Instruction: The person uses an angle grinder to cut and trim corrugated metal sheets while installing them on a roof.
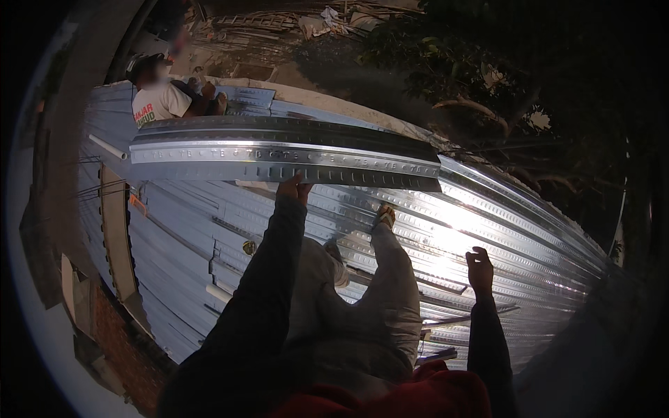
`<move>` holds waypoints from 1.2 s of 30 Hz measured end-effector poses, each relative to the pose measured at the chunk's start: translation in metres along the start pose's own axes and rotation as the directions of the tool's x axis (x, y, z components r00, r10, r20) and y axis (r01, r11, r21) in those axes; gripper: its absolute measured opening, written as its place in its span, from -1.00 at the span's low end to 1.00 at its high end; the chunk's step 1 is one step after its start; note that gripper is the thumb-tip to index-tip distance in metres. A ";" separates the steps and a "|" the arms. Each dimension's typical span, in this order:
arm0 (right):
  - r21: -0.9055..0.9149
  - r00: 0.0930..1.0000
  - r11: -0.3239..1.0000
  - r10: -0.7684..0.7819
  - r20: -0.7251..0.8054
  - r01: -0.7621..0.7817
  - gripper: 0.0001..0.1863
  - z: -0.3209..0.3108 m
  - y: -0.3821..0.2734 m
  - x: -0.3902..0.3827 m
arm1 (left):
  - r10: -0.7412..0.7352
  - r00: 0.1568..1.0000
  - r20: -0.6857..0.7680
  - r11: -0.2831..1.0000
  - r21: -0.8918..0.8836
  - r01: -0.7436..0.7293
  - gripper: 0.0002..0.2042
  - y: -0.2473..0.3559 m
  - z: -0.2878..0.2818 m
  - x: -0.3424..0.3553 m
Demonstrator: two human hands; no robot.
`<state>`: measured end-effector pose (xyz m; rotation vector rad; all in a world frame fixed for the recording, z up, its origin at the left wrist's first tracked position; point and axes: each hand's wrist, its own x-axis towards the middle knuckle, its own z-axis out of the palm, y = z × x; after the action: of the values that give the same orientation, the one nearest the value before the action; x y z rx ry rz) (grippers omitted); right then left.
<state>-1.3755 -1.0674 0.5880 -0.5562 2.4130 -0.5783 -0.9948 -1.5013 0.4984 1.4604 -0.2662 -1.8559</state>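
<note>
Standing on a corrugated metal roof at night, I've got my left hand clamped on the lower edge of a long ridged metal sheet lying crosswise just ahead of my feet. My right hand is off to the side, fingers loosely curled, gripping nothing. Another person in a white shirt crouches near the sheet's far left end.

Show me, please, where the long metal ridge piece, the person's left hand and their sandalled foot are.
Metal ridge piece point(279, 157): head view, on its shiny middle band.
Left hand point(293, 189): head view, on the hand's back, at the piece's near edge.
Sandalled foot point(385, 217): head view, on the sandal strap.
</note>
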 end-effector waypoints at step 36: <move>-0.287 0.666 0.607 -0.718 0.202 0.741 -0.18 0.460 -0.109 0.471 | -0.067 0.946 0.316 0.993 -0.073 0.095 -0.62 -0.267 -0.035 0.549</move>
<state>-1.4081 -1.5202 0.0991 -1.7495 2.1472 -0.4239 -1.1151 -1.6668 -0.0783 1.1284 -0.2763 -2.1389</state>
